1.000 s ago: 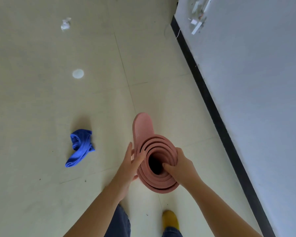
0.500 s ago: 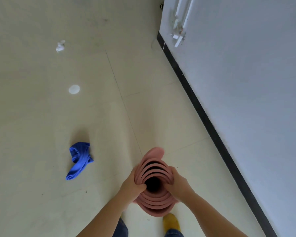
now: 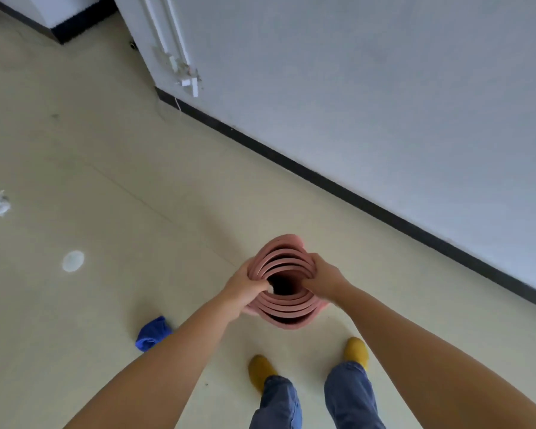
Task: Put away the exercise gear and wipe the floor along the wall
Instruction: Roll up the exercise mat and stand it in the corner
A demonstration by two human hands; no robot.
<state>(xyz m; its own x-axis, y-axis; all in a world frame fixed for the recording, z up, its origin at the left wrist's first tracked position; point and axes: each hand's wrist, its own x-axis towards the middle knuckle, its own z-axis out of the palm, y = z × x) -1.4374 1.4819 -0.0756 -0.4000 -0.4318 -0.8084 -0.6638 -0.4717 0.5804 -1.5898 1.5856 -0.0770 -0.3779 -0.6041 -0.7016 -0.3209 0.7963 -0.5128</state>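
Your left hand (image 3: 245, 289) and right hand (image 3: 324, 278) gripped the upright rolled pink foam exercise mat (image 3: 287, 308); stowing it looked next, blue crumpled cloth (image 3: 151, 332) waiting at eight o'clock

Rolled pink mat (image 3: 287, 314) held on end, left hand (image 3: 245, 291) and right hand (image 3: 324, 280) gripping its rim, blue cloth (image 3: 152, 332) on floor (image 3: 121, 181)

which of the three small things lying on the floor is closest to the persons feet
The crumpled blue cloth, beside the left forearm. The flat white round disc and the crumpled white paper scrap lie farther away.
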